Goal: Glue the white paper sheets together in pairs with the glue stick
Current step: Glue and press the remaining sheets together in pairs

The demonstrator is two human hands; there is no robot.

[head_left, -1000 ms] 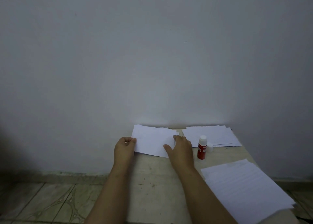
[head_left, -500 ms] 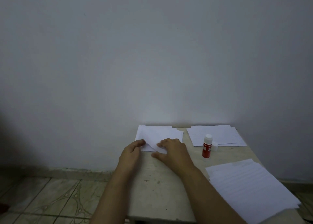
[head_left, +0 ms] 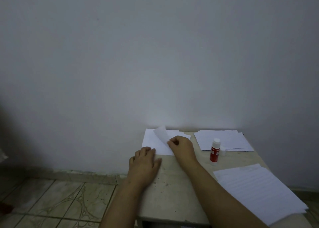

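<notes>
Right hand (head_left: 181,145), flat on the far-left paper stack (head_left: 151,139) half a second ago, is now pinching and peeling up its top sheet (head_left: 161,132), left hand (head_left: 144,160) lying open beside it, glue stick (head_left: 214,150) standing untouched on the counter (head_left: 172,184).

Worktop (head_left: 170,189): pale stone-like slab, matt, mottled with dark specks and stains, edge rough.
Lifted sheet (head_left: 161,134): thin white paper, matt, curling softly.
Paper stack under it (head_left: 150,139): white paper, smooth, matt.
Far stack (head_left: 227,138): white paper, matt.
Near stack (head_left: 259,193): white paper, faintly lined, matt.
Glue stick (head_left: 214,151): plastic, glossy red body with a white top.
Floor (head_left: 57,203): patterned tiles with a dull sheen.
Wall (head_left: 155,55): painted plaster, matt, smooth.
</notes>
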